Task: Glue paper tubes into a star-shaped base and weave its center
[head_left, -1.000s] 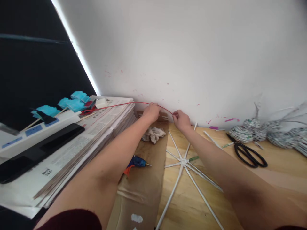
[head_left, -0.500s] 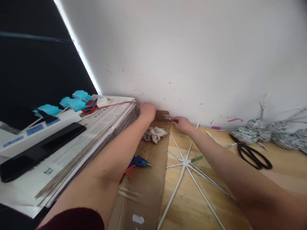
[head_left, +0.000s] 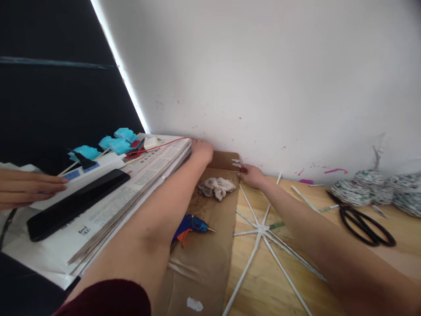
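Observation:
A brown cardboard sheet (head_left: pixel 205 267) lies on the wooden table, its far end folded up against the wall. At the left part of this upturned flap, beside the newspaper stack (head_left: pixel 161 164), my left hand (head_left: pixel 202 151) curls over the edge, fingertips hidden. My right hand (head_left: pixel 252 176) pinches the flap's right corner. On the cardboard rest a crumpled dirty rag (head_left: pixel 217 188) and a blue and orange glue gun (head_left: pixel 194 224), partly covered by my left forearm. White paper rods (head_left: pixel 261 229), joined like spokes, lie on the table under my right forearm.
Another person's hand (head_left: pixel 29 188) is over the power strip (head_left: pixel 108 163) on the newspapers, near a black phone-like slab (head_left: pixel 79 204) and blue wrapped pieces (head_left: pixel 123 140). Black scissors (head_left: pixel 365 224) and woven paper coils (head_left: pixel 350 191) lie to the right. The wall (head_left: pixel 263 79) stands behind.
Another person's hand has come in from the left over the power strip. The view has shifted slightly left. Both my hands stay at the cardboard flap.

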Demonstrator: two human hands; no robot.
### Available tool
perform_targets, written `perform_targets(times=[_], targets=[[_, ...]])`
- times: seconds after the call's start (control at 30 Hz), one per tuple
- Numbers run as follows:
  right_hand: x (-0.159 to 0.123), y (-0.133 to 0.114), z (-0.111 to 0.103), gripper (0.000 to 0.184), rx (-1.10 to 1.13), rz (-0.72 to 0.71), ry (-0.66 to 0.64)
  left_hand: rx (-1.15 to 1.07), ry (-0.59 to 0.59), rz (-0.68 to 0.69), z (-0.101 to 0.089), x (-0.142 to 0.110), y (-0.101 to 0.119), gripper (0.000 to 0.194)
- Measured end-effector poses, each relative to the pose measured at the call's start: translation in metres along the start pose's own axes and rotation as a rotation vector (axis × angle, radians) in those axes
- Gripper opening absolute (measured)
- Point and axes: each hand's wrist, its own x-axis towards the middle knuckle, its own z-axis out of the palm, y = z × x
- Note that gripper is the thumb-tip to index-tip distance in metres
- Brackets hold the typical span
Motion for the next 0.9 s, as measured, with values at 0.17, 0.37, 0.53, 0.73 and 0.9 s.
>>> perform_targets(times=[0.17, 0.37, 0.53, 0.73, 0.9], targets=[[-0.003, 0.002, 0.001, 0.033, 0.004, -0.015, -0.009, 0.003, 0.044, -0.073, -0.015, 0.013, -0.010, 0.041], [-0.002, 0.005, 0.002, 0.039, 0.014, -0.004, -0.024, -0.080, 0.020, -0.219, -0.013, 0.027, -0.026, 0.060], [0.003, 0.006, 0.000, 0.038, 0.093, 0.017, -0.059, 0.037, -0.106, -0.202, -0.002, 0.034, -0.036, 0.060], [-0.004, -0.001, -0.024, 0.038, 0.173, 0.110, 0.012, 0.080, -0.072, -0.111, -0.018, 0.024, -0.023, 0.041], [-0.040, -0.019, -0.061, 0.021, 0.210, 0.128, 0.050, -0.034, 0.109, -0.076, -0.049, 0.000, 0.007, 0.036]])
